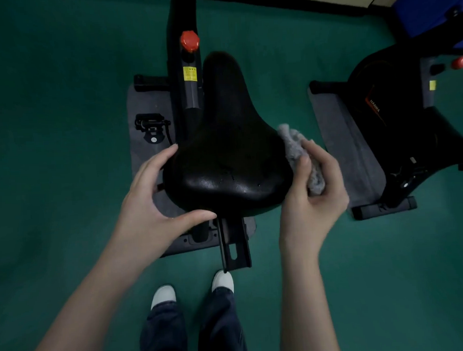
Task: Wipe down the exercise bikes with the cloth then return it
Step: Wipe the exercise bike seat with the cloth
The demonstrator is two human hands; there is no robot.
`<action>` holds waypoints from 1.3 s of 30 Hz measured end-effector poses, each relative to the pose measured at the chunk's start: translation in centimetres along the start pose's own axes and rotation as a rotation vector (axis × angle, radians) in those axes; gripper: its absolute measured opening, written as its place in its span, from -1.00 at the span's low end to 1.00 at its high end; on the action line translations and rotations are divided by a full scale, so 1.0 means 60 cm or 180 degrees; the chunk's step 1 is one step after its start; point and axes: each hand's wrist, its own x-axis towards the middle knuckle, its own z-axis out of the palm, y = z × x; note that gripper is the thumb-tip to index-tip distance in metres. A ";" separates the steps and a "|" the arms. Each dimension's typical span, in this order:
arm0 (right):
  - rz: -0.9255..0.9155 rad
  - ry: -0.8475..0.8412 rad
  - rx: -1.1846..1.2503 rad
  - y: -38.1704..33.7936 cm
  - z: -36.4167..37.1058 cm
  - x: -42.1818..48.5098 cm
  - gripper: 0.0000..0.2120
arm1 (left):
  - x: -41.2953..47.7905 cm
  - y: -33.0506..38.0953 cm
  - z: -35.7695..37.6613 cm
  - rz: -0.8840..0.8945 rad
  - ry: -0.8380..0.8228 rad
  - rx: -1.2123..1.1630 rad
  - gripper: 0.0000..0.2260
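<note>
Black and glossy, the saddle of the near bike fills the middle of the view, its wide rear end toward the person. The left hand cups the saddle's left rear edge, fingers curled round the side and thumb along the back rim. The right hand clutches the grey cloth, bunched between thumb and fingers, against the saddle's right flank (the cloth's far end sticks out past the fingertips). Beside the saddle's nose, the frame post carries a red knob and a yellow label; a pedal sits to the left over a grey mat. A slotted black bracket juts back from under the saddle toward two white shoes. A second bike stands on its own mat well to the right, across the green floor.
</note>
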 end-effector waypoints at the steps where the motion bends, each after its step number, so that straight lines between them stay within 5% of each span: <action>1: -0.0277 -0.0272 -0.0181 -0.001 -0.005 0.006 -0.82 | -0.001 0.000 0.000 0.0000 -0.0002 -0.0020 -0.14; 7: -0.1490 -0.1469 -0.0590 -0.013 -0.017 -0.040 -0.78 | -0.001 0.005 0.002 0.0026 0.0016 0.0006 -0.13; 13: -0.0785 -0.1275 -0.0770 -0.028 -0.003 0.027 -0.77 | -0.007 0.008 0.003 -0.0157 0.0020 0.0003 -0.11; 20: -0.1364 -0.2476 -0.0524 -0.046 -0.006 0.009 -0.75 | -0.007 0.009 0.006 -0.0179 0.0039 -0.0003 -0.08; 26: -0.0736 -0.2239 -0.0946 -0.060 0.053 0.084 -0.79 | -0.022 0.003 0.023 -0.0504 0.0291 -0.0219 0.01; 34: -0.1529 -0.3559 -0.0318 -0.053 0.007 0.057 -0.81 | -0.032 -0.007 0.056 -0.0581 0.0651 -0.0416 0.03; 39: -0.1393 -0.2823 -0.0573 -0.033 -0.015 0.082 -0.79 | -0.036 -0.005 0.057 -0.0694 0.0658 -0.0495 0.01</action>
